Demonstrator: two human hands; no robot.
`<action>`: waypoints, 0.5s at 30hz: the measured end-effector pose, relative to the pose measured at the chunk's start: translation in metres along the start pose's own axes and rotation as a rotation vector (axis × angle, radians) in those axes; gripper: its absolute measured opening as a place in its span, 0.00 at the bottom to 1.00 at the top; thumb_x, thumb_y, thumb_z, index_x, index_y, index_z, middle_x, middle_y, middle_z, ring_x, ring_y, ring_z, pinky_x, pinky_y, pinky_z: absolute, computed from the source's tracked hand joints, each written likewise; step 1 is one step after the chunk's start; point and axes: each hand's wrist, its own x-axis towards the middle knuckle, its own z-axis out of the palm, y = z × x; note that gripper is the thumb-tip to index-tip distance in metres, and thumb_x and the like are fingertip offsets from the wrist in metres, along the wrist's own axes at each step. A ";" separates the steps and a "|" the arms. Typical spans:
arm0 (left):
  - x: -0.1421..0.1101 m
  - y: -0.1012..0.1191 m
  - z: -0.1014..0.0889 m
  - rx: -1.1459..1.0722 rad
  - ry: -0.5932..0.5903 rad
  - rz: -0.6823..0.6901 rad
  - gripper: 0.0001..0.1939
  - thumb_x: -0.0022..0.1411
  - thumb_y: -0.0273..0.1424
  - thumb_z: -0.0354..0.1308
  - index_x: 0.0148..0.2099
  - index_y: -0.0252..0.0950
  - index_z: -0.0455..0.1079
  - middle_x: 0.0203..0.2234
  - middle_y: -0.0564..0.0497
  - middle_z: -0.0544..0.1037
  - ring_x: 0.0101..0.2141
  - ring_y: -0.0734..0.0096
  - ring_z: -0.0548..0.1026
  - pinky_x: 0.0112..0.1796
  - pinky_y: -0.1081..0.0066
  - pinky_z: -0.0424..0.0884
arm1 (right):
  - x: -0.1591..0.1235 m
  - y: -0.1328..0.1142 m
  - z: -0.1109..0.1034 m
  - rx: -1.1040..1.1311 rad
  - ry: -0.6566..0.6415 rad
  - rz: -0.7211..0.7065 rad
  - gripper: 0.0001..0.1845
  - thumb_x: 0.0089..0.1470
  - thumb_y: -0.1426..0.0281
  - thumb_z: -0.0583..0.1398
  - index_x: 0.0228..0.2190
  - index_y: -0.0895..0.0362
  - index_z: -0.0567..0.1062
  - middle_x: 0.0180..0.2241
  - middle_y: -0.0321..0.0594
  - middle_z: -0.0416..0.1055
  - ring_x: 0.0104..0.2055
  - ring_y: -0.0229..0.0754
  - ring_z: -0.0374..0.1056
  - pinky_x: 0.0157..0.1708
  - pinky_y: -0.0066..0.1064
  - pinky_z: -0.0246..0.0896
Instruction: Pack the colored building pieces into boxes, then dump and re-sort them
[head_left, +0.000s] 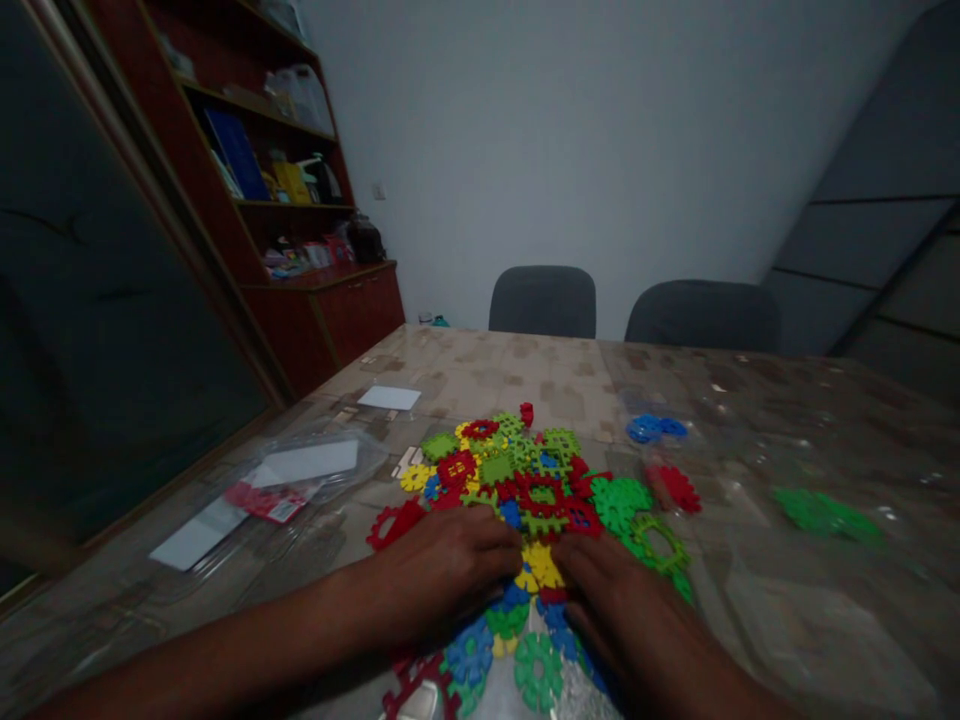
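My left hand (442,575) and my right hand (615,610) rest palm down on a heap of interlocking plastic gear-shaped toy pieces (517,480) in red, green, yellow and blue. Their fingers curl over the pieces near the heap's middle, a small gap between the hands. Whether either hand grips a piece is hidden. A red piece (396,523) lies just beyond my left fingers, and a green ring-shaped piece (660,545) sits by my right hand. Blue and green pieces (472,655) spread towards me below my wrists.
Loose blue pieces (649,428), red pieces (675,488) and green pieces (825,515) lie to the right. Clear plastic packaging (300,480) and a white card (388,397) lie to the left on the patterned table (480,365). Two dark chairs (541,302) stand beyond the far edge.
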 end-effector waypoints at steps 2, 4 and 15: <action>0.001 0.001 0.004 0.008 0.011 -0.005 0.10 0.71 0.26 0.51 0.52 0.38 0.70 0.41 0.46 0.77 0.41 0.64 0.75 0.42 0.66 0.71 | 0.001 -0.002 0.003 -0.030 0.005 0.013 0.21 0.59 0.77 0.58 0.54 0.58 0.72 0.55 0.51 0.70 0.56 0.55 0.66 0.54 0.48 0.64; 0.001 0.002 0.006 0.019 0.021 -0.006 0.11 0.72 0.27 0.51 0.52 0.38 0.70 0.40 0.46 0.77 0.41 0.64 0.75 0.41 0.67 0.71 | 0.003 -0.004 0.007 -0.058 -0.004 0.033 0.21 0.60 0.78 0.57 0.54 0.58 0.72 0.54 0.51 0.71 0.55 0.54 0.68 0.52 0.45 0.66; 0.001 0.003 0.007 0.133 -0.018 -0.001 0.07 0.72 0.27 0.51 0.48 0.37 0.70 0.37 0.48 0.76 0.34 0.66 0.72 0.32 0.70 0.67 | 0.001 0.009 0.005 0.108 0.108 -0.064 0.13 0.63 0.75 0.53 0.41 0.53 0.77 0.39 0.41 0.77 0.40 0.43 0.73 0.39 0.33 0.67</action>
